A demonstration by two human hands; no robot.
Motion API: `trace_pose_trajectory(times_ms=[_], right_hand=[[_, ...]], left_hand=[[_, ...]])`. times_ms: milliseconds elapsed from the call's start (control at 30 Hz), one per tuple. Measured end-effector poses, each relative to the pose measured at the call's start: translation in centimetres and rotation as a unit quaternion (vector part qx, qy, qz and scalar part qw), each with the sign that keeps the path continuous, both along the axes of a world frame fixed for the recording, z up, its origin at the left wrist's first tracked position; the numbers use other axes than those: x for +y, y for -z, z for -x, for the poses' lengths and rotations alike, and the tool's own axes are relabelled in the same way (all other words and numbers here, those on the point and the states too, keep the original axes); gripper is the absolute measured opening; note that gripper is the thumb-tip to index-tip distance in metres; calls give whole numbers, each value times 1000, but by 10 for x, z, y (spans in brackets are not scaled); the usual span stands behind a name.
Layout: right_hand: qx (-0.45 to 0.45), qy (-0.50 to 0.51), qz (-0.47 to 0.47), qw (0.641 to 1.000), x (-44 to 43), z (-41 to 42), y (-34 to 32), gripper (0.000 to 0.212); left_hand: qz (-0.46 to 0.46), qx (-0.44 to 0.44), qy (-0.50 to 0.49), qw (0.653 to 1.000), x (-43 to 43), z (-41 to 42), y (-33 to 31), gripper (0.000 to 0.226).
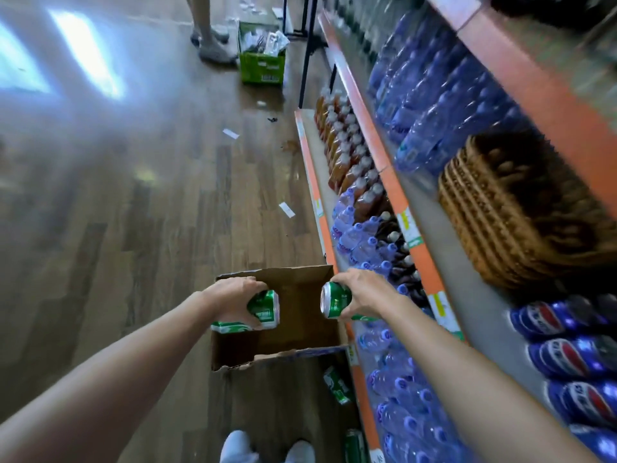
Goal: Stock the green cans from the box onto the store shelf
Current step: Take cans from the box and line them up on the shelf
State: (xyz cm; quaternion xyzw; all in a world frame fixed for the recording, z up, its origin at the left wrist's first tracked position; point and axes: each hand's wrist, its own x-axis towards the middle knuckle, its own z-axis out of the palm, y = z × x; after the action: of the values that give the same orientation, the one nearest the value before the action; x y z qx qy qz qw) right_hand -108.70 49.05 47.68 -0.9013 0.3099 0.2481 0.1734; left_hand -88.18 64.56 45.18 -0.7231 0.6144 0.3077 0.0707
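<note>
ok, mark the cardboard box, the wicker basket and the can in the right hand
cardboard box (295, 282): head view, inner far wall.
wicker basket (480, 212): head view, woven side.
green can (335, 304), gripped by right hand (364, 290): head view, can's printed side.

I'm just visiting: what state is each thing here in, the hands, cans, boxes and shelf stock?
Left hand: grips two green cans.
Right hand: grips a green can lying sideways.
Cardboard box: on the floor, open, no cans visible inside.
Green box: open, full of crumpled wrapping.
Blue cans: lying on their sides on the shelf.
Water bottles: standing upright, caps on.
</note>
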Motion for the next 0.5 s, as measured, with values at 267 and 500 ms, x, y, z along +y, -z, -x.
trace_pose_trajectory(times_ms=[267,500], right_hand=[[-16,21,40,999,9,36,-106,74],[-34,78,57,995,12,75,-159,68]], left_hand=[[41,-17,25,999,-18,29,-110,70],[78,-41,66,994,-44,62,-168,65]])
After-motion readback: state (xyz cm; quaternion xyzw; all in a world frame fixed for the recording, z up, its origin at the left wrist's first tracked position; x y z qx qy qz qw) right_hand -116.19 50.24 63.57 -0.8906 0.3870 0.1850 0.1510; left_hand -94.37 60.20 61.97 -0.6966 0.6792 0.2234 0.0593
